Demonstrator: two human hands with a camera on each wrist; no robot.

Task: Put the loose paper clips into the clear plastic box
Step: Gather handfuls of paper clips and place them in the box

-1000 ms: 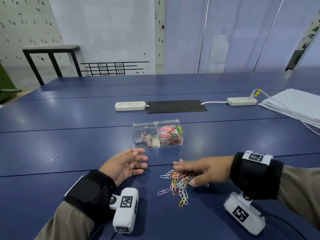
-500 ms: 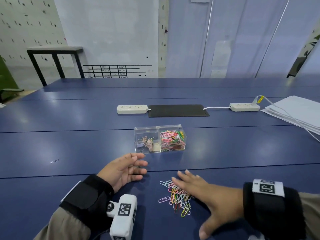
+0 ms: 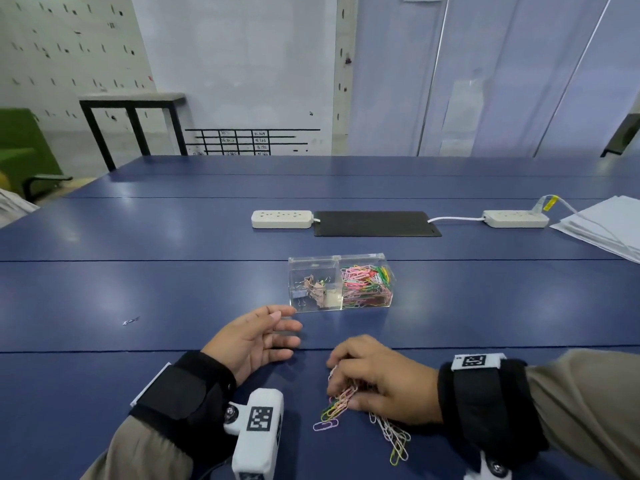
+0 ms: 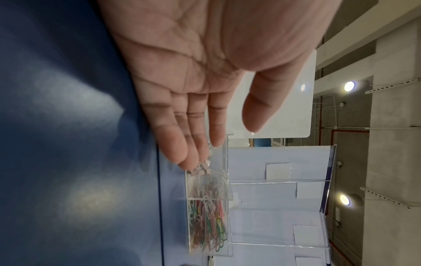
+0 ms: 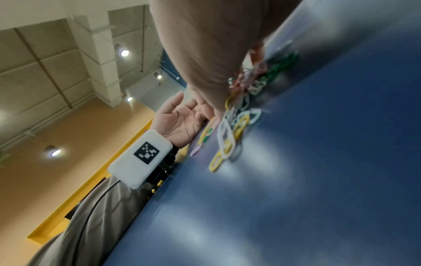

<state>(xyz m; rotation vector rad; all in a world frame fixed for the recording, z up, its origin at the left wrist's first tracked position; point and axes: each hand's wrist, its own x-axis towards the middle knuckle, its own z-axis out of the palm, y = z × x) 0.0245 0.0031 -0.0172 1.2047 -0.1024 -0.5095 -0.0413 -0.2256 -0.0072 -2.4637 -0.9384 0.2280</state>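
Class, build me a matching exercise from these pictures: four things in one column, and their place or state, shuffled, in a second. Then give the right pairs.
Things
1. left hand
2. right hand
3. clear plastic box
4. black mat

Place or state
A. between two power strips
B. fingers curled over the loose paper clips
C. palm open, holding nothing
D. two compartments, right one full of coloured clips

Pairs: 1-C, 2-B, 3-D, 4-A

Left hand (image 3: 254, 341) rests edge-down, palm facing right, fingers relaxed. Right hand (image 3: 379, 377) lies palm-down, fingers curled.
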